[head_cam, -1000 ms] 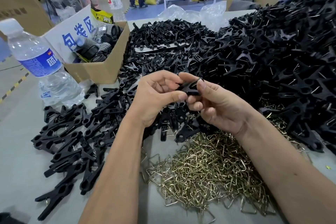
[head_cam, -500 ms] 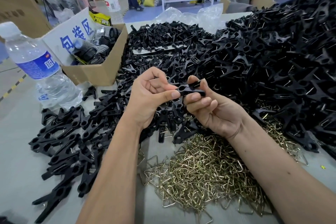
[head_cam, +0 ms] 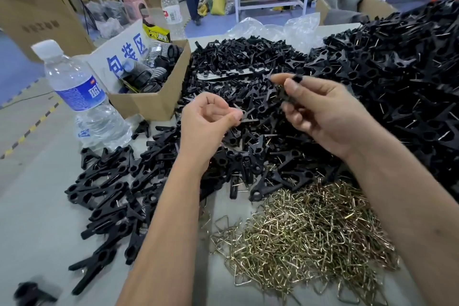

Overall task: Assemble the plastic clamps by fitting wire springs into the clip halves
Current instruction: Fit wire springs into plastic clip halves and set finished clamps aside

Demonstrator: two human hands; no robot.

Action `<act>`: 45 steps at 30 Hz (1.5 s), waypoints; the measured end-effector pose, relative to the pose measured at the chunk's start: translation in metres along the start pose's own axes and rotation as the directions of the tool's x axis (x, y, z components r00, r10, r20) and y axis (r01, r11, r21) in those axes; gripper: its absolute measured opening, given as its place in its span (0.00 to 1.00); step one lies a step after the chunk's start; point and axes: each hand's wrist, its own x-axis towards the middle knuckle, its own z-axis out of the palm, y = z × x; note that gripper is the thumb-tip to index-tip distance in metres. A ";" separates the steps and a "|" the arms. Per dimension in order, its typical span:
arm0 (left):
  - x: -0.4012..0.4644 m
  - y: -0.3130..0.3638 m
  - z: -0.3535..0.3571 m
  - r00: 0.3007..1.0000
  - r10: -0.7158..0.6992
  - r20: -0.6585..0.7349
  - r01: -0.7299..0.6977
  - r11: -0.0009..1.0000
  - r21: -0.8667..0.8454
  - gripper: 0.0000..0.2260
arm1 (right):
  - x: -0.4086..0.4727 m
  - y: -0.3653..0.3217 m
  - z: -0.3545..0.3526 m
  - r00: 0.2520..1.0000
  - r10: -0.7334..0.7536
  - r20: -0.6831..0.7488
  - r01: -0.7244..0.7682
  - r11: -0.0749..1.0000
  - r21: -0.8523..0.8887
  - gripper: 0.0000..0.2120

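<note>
Black clamp [head_cam: 288, 92] pinched in right hand [head_cam: 320, 112]; left hand [head_cam: 208, 119] curled, empty.

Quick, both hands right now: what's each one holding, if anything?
Left hand: fingers curled, nothing visible in it.
Right hand: grips a black clamp between thumb and fingers; blurred, so I cannot tell its state.
</note>
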 end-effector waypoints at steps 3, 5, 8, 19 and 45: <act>0.019 0.006 -0.029 0.971 -0.077 -0.225 0.163 0.905 0.392 0.09 | 0.026 -0.034 -0.008 0.916 -0.278 -0.288 0.083 0.835 -0.544 0.08; 0.030 0.011 -0.052 0.939 -0.103 -0.329 0.292 0.743 0.603 0.10 | 0.043 -0.049 -0.015 0.839 -0.422 -0.342 -0.040 0.581 -0.813 0.16; 0.042 0.009 -0.083 0.903 -0.100 -0.418 0.402 0.543 0.738 0.13 | 0.063 -0.054 0.006 0.807 -0.534 -0.252 -0.054 0.359 -0.932 0.17; 0.069 -0.007 -0.107 0.901 -0.372 -0.224 0.375 0.406 0.833 0.18 | 0.140 0.039 0.139 0.933 0.072 0.352 0.352 0.022 -0.936 0.12; 0.094 -0.009 -0.043 0.965 -0.212 -0.155 0.192 0.166 0.967 0.10 | 0.120 0.056 0.104 0.996 -0.030 -0.086 -0.016 0.875 -0.484 0.13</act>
